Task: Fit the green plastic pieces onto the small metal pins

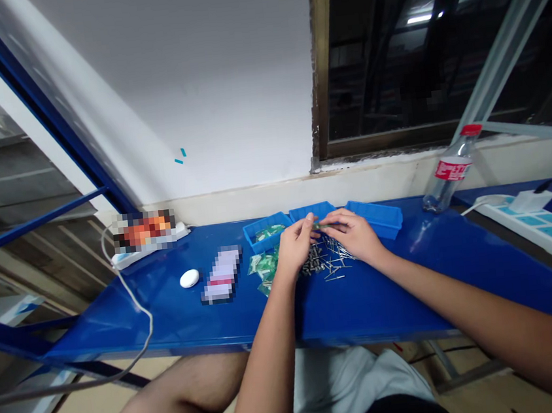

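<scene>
My left hand (pixel 295 242) and my right hand (pixel 354 232) meet above the blue table (pixel 374 295), pinching a small green part (pixel 321 225) between their fingertips. Beneath them lies a pile of small dark components with thin metal leads (pixel 328 261). Several small green circuit boards (pixel 264 267) lie scattered to the left of the pile. Three blue plastic bins (pixel 378 219) stand in a row just behind my hands; the left bin (pixel 265 231) holds more green boards.
A clear bottle with a red label (pixel 448 174) stands at the back right. A white power strip (pixel 539 225) lies at the right edge, another with a cable (pixel 152 246) at the back left. A white oval object (pixel 189 278) and a blurred flat item (pixel 221 274) lie left of centre.
</scene>
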`<state>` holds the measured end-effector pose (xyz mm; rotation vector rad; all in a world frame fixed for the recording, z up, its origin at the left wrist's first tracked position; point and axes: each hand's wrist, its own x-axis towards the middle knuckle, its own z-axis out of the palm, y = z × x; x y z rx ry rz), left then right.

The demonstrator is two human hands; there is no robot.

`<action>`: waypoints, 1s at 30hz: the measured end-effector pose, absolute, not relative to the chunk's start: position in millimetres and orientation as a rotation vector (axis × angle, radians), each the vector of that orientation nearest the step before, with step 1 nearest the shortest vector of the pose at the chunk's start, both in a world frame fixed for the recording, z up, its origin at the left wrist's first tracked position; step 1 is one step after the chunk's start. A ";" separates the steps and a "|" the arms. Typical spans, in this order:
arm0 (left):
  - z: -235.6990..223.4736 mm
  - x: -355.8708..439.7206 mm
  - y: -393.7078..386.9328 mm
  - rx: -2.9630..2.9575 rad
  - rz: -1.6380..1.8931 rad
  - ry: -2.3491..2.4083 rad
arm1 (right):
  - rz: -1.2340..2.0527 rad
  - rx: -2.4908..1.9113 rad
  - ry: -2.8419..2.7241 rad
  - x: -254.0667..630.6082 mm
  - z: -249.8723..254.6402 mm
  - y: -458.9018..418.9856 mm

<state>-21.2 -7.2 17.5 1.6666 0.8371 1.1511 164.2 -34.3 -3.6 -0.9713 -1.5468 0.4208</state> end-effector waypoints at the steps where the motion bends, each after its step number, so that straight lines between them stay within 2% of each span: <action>1: 15.9 -20.4 -5.0 1.631 1.152 0.822 | 0.378 -0.969 -1.607 163.1 -3.0 -35.6; 6: 9.4 -24.3 5.6 1.565 1.239 0.861 | 0.247 -0.916 -1.782 155.7 4.4 -42.9; 13: 23.0 -41.5 -4.6 2.025 1.486 1.293 | 0.227 -0.957 -1.745 154.5 11.9 -47.6; 21: 21.7 -57.3 -2.8 2.384 1.229 1.842 | 0.184 -0.953 -2.049 155.4 2.4 -44.2; 30: 15.7 -49.8 -4.7 2.345 1.385 1.801 | 0.186 -0.935 -2.233 152.8 -6.0 -36.0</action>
